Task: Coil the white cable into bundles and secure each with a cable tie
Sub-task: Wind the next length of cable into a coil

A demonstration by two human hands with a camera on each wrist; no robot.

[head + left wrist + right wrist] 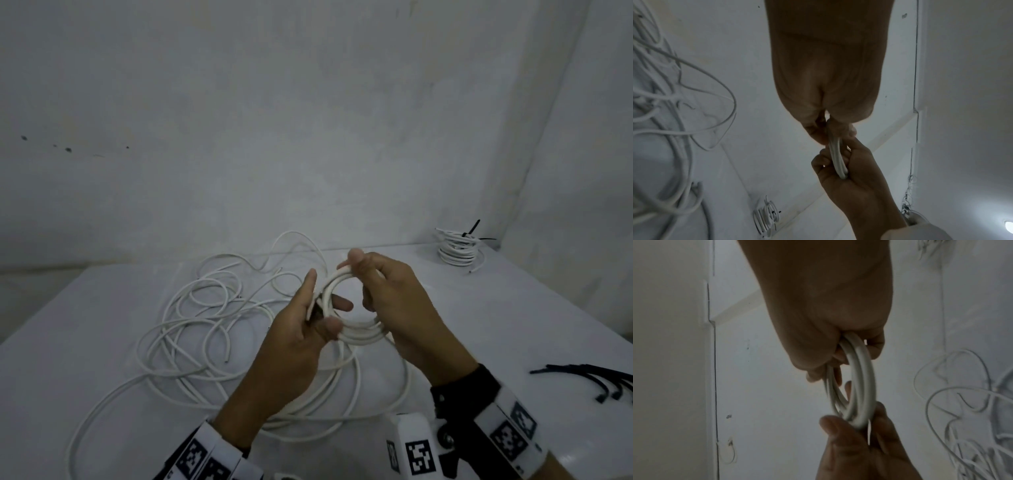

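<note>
Between two hands (301,329), one coil (356,334).

White table (102,308): loose cable (191,329), tied bundle (457,251), black ties (596,380).

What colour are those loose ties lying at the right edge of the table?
Black; the cable ties show best in the head view.

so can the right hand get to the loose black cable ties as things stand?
Probably not yet: the right hand grips the coil together with the left hand. The cable ties lie uncovered on the table to its right, so the path looks free once it lets go.
</note>
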